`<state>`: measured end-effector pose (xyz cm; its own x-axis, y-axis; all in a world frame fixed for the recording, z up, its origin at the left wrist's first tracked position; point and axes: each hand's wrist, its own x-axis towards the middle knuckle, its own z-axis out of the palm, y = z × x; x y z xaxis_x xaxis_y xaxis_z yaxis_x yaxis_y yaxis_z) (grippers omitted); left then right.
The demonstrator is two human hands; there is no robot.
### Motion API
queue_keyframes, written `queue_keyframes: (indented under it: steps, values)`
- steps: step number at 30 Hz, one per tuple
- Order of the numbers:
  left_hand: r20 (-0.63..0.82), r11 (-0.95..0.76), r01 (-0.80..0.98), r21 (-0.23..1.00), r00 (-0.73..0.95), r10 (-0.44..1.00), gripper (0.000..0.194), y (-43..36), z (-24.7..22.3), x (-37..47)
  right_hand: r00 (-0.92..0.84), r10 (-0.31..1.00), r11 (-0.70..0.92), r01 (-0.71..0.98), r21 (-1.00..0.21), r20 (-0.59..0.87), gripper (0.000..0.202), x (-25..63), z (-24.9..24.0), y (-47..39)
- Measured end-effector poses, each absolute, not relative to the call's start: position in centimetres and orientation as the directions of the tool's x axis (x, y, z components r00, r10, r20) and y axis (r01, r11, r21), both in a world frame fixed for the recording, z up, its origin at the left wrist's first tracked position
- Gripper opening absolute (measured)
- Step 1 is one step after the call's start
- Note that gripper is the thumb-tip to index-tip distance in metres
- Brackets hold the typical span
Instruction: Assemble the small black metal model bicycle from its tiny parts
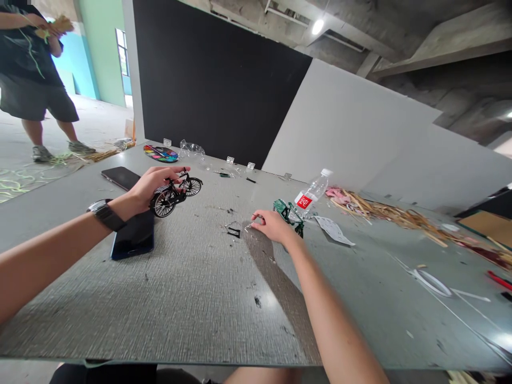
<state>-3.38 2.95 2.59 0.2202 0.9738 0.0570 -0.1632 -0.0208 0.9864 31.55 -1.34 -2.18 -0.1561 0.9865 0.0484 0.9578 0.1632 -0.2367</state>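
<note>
Bike: black model bike (176, 193) stands upright on its two wheels, on the table (192, 288), left of centre, just beyond the blue phone.
Axis: its long axis runs from the near-left wheel to the far-right wheel, slanting away across the table; which end is the front I cannot tell.
Make: thin dark frame, round spoked wheels with black tyres, small and wiry.
Left hand: left hand (154, 184) lies over the top of the bike, fingers curled round the upper frame and saddle area, gripping it; a black watch (106, 213) sits on the wrist.
Right hand: right hand (272, 225) rests palm down on the table, fingers bent, tips pinched together at tiny parts; what sits between them is too small to tell.
Small parts: black bits (234, 232) lie scattered just left of the right fingers.
Green bike: second model, green (288, 213), stands just behind the right hand, partly hidden by it.
Phones: blue phone (134, 234), glossy and flat, under the left wrist; a black phone (120, 177) beyond it.
Bottle: clear plastic bottle (312, 193) with red label, tilted beside the green bike.
Table surface: grey, finely woven texture, shiny at the right.
Far end: round paint palette (161, 153), crumpled clear wrap (192, 149).
Right side: straw-like strips (392, 214) in a heap.
Other person: stands at far left on the floor (30, 80).
</note>
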Motion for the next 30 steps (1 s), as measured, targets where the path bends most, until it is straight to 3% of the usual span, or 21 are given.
queue_keyframes:
  steps: [4,6,14,20,23,30]
  values:
    - [0.068,-0.036,-0.157,0.987,0.204,0.977,0.053,3.2,2.5,-3.6,-0.229,0.949,0.285,0.916,-0.282,0.214,0.027,29.5,-2.0,-1.7]
    - [0.07,-0.039,-0.151,0.988,0.202,0.977,0.053,3.3,2.4,-3.7,-0.287,0.931,0.347,0.886,-0.308,0.224,0.034,28.4,-2.0,-1.9]
    - [0.032,0.002,-0.133,0.991,0.25,0.968,0.052,3.4,1.4,-3.1,-0.297,0.942,0.332,0.888,-0.319,0.155,0.032,27.7,-2.3,-2.2]
    - [-0.034,0.058,-0.064,0.996,0.329,0.944,0.05,2.8,0.9,-2.3,-0.32,0.947,0.298,0.896,-0.33,-0.013,0.027,28.1,-2.2,-2.0]
    - [-0.051,0.071,-0.041,0.997,0.362,0.931,0.049,2.6,0.7,-2.1,-0.324,0.946,0.294,0.889,-0.35,-0.028,0.026,28.0,-2.2,-2.0]
    - [0.024,-0.033,0.014,0.999,0.388,0.921,0.042,2.2,0.2,-1.8,-0.254,0.958,0.195,0.92,-0.339,-0.136,0.03,29.1,-2.1,-1.9]
